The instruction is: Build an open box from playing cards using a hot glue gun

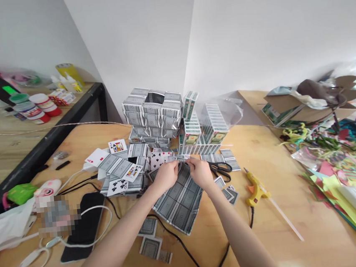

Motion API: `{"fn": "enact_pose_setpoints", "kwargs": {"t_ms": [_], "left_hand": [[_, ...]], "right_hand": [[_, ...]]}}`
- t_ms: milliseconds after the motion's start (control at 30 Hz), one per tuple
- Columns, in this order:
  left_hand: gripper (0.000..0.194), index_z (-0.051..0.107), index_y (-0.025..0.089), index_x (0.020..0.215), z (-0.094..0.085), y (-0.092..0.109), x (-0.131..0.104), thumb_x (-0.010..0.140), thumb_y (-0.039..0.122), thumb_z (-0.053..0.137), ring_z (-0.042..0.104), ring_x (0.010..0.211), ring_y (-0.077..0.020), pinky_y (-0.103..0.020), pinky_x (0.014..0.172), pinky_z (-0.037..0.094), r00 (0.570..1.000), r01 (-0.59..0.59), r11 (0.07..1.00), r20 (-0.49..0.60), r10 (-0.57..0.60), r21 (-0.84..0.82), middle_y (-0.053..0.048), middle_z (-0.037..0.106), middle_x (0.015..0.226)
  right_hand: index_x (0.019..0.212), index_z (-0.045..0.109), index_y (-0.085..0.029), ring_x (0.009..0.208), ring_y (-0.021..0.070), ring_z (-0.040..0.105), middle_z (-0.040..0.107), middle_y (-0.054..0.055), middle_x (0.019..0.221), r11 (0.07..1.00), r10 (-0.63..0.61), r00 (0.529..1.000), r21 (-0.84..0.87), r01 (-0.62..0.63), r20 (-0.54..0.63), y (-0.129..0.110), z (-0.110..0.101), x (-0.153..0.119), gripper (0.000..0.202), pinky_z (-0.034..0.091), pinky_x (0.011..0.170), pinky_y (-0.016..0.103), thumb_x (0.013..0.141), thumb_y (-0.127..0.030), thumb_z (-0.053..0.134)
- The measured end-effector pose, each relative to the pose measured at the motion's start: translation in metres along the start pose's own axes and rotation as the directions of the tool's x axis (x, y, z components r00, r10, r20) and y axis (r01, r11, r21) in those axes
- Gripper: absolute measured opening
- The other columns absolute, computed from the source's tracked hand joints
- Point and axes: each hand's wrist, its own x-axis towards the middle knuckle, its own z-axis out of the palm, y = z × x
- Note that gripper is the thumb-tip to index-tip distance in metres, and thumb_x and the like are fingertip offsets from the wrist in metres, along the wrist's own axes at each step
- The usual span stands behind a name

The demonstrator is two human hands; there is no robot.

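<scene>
A flat panel of joined playing cards (180, 200), backs showing, lies slanted on the wooden table. Both hands are at its far edge, close together. My left hand (167, 175) is closed on that edge, fingertips pinched. Just to the right, my right hand (200, 172) pinches the same edge. Behind and to the left stands a stacked structure of folded cards (154, 115). Loose cards (118, 166) lie in a pile left of my left hand. Black-handled scissors (221, 168) rest to the right of my right hand.
A yellow glue gun (256, 191) with a clear stick lies at the right. Card boxes (215, 123) stand behind. A black phone (85, 226) and white cables are at the left. A black cord runs across the front. Paper scraps (353, 192) cover the far right.
</scene>
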Motion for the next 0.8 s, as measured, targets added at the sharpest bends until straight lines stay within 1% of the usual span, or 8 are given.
{"fn": "enact_pose_setpoints", "kwargs": {"t_ms": [133,300,400,500,667,800], "left_hand": [[0.029,0.062,0.018,0.101,-0.003,0.001,0.0,0.085,0.018,0.038,0.063,0.088,-0.02,-0.028,0.078,0.044,0.999,-0.026,1.0,0.033,0.026,0.006,-0.009,0.068,0.095],[0.027,0.062,0.016,0.095,-0.006,0.004,0.001,0.085,0.018,0.037,0.062,0.085,-0.0209,-0.028,0.075,0.044,0.998,-0.047,0.997,0.044,0.044,0.068,-0.01,0.068,0.092],[0.026,0.061,0.016,0.094,-0.008,0.008,0.002,0.085,0.019,0.037,0.062,0.085,-0.0211,-0.029,0.075,0.043,0.997,-0.047,0.995,0.072,0.041,0.086,-0.01,0.067,0.09],[0.026,0.061,0.016,0.094,-0.009,0.01,0.003,0.084,0.018,0.038,0.062,0.085,-0.0217,-0.03,0.074,0.043,0.994,-0.048,0.992,0.099,0.037,0.116,-0.011,0.067,0.089],[0.027,0.062,0.016,0.087,-0.006,0.008,0.003,0.083,0.017,0.035,0.062,0.079,-0.0227,-0.031,0.07,0.043,0.994,-0.05,0.984,0.107,0.032,0.172,-0.011,0.066,0.08],[0.027,0.061,0.015,0.088,-0.003,0.009,0.003,0.084,0.017,0.034,0.063,0.077,-0.0237,-0.032,0.068,0.044,0.994,-0.05,0.981,0.109,0.03,0.19,-0.012,0.067,0.08]], "right_hand": [[0.094,0.067,-0.022,0.088,0.0162,0.063,0.07,0.004,0.094,0.999,-0.018,1.0,-0.036,0.018,0.005,-0.002,-0.001,0.001,0.029,0.043,0.077,0.022,0.084,-0.015,0.041],[0.096,0.066,-0.021,0.087,0.0175,0.063,0.069,0.005,0.094,0.994,-0.047,0.998,-0.092,0.05,0.042,-0.007,-0.004,0.001,0.03,0.042,0.075,0.023,0.084,-0.015,0.039],[0.099,0.064,-0.019,0.09,0.0184,0.062,0.068,0.008,0.094,0.986,-0.044,0.995,-0.154,0.057,0.089,-0.01,-0.004,0.003,0.03,0.041,0.076,0.023,0.08,-0.012,0.042],[0.099,0.063,-0.018,0.09,0.0193,0.062,0.068,0.009,0.095,0.979,-0.007,0.994,-0.2,0.029,0.111,-0.014,-0.002,0.005,0.032,0.041,0.074,0.024,0.075,-0.009,0.044],[0.099,0.062,-0.017,0.09,0.0197,0.061,0.067,0.009,0.096,0.978,-0.001,0.993,-0.206,0.025,0.115,-0.017,0.0,0.006,0.033,0.041,0.073,0.025,0.072,-0.009,0.045],[0.098,0.061,-0.017,0.088,0.0195,0.061,0.067,0.009,0.095,0.98,-0.015,0.994,-0.194,0.036,0.106,-0.015,0.001,0.006,0.03,0.041,0.073,0.025,0.074,-0.01,0.044]]}}
